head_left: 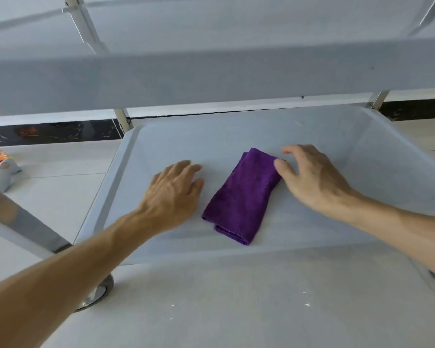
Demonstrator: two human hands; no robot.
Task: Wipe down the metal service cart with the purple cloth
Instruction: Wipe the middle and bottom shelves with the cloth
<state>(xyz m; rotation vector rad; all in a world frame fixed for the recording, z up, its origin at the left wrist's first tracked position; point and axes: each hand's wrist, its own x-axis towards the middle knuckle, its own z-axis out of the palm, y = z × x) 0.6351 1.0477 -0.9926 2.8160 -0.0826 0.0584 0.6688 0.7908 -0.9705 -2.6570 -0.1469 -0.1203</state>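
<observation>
Item: folded purple microfibre cloth [241, 197], lying flat mid-way on the pale metal lower tray [362, 151] of the service cart. Handling, by judgement: light, soft, limp, prone to unfolding; best pinched at its far upper corner or pressed flat under a palm. Right hand [314, 179]: fingers loosely spread, thumb touching that corner, holding nothing. Left hand [173, 192]: fingers extended, empty, just beside the cloth's left edge.

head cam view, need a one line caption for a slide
Folded purple cloth lies on the cart's lower shelf, left hand flat beside it, right hand touching its far corner.
</observation>
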